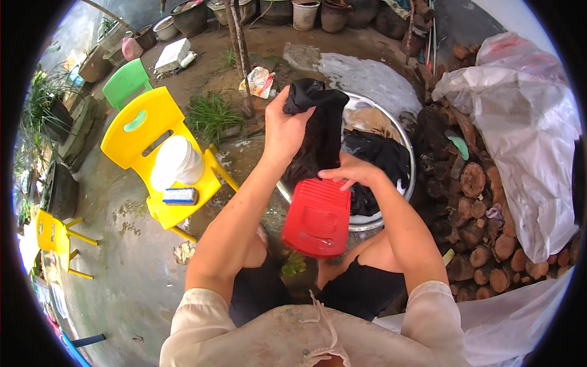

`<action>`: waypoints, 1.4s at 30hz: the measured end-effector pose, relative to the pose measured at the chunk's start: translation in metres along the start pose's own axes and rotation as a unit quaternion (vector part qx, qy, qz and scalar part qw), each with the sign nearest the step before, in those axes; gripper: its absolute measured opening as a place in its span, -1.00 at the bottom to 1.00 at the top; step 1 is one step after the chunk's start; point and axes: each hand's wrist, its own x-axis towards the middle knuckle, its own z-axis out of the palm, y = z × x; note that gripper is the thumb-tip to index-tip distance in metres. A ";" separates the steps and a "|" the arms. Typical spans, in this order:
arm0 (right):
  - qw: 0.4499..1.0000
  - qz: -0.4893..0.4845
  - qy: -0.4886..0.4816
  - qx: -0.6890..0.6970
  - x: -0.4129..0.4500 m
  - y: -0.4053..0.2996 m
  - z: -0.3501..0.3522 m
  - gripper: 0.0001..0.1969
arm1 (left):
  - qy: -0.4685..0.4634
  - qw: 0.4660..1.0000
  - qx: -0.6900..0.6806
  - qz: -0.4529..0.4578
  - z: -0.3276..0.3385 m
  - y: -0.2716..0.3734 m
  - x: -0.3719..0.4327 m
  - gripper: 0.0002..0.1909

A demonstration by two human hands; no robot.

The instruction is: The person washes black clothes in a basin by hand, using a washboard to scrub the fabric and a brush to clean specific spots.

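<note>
Gripped in my left hand (286, 126) is the upper, bunched end of a wet black cloth (323, 133), held up over a metal basin. My right hand (355, 170) is at the cloth's lower edge, fingers partly spread above a red plastic washboard (316, 220); whether it pinches the cloth cannot be told. The washboard leans on the near rim of the round metal basin (411, 158). Inside the basin lie more black clothes (383, 149) and a tan cloth (371, 120) in soapy water.
A yellow plastic chair (137, 114) at the left holds a white bucket (189, 163) and a blue-and-white scrub brush (180, 196). Stacked logs (472, 179) and plastic sheeting (509, 105) stand at the right. Beyond the basin are a thin post (241, 50), a detergent pouch (259, 82) and spilled suds (367, 75).
</note>
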 end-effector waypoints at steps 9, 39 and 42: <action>0.854 -0.242 0.266 0.375 0.010 -0.067 -0.040 -0.54 | 0.088 0.996 -0.010 -0.020 -0.034 0.035 0.024 -0.66; 0.880 0.204 0.426 -0.053 0.218 0.100 -0.027 -0.51 | -0.398 0.701 0.589 -0.066 -0.098 -0.248 -0.050 -0.38; 0.895 -0.041 0.441 0.051 0.247 0.087 -0.039 -0.65 | -0.496 0.588 0.619 -0.157 -0.094 -0.257 -0.035 -0.48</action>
